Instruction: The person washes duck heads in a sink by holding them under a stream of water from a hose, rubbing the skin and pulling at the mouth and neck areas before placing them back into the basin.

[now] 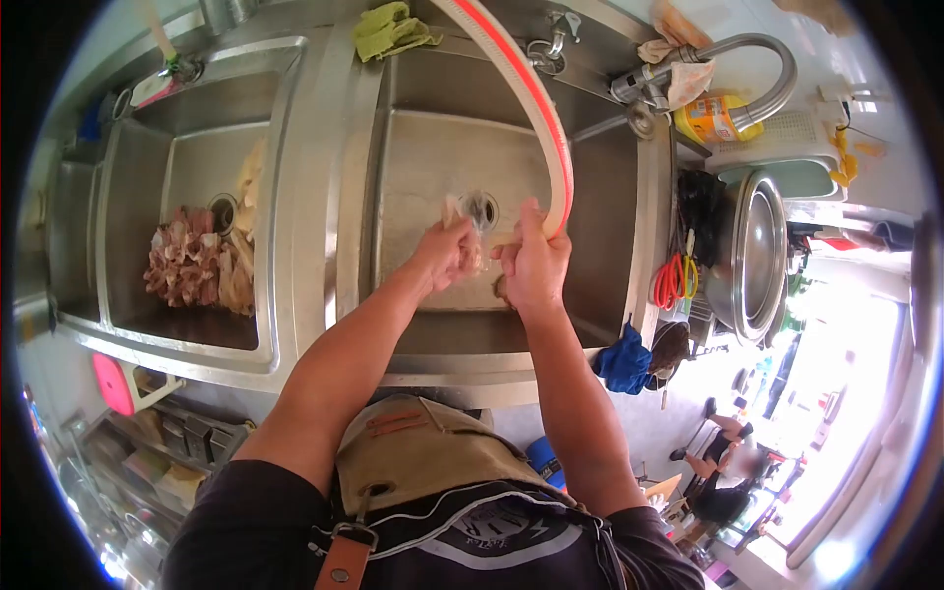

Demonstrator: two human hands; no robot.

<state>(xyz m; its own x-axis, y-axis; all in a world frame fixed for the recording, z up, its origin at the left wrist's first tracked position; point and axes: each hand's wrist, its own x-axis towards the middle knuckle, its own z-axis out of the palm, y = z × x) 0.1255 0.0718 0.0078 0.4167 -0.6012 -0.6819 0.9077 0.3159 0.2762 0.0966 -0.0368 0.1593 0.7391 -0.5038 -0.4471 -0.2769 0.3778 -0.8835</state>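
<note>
My right hand (539, 261) is wrapped round the end of a clear hose (557, 147) with a red stripe, which arches down into the middle steel sink (433, 147). Water comes from the hose end toward my left hand (452, 251). The fingers of my left hand are closed on a small pale piece, apparently meat, above the drain (479, 209). A small brown item (501, 288) lies on the sink floor beside my right hand. Raw meat pieces (187, 261) are heaped in the left sink (285, 197).
A green cloth (391, 31) lies on the back rim near a small tap (556, 39). On the right are a flexible faucet (777, 84), a yellow tub (713, 118), metal bowls (760, 258) and a blue cloth (624, 361). A person (728, 462) is far off at the lower right.
</note>
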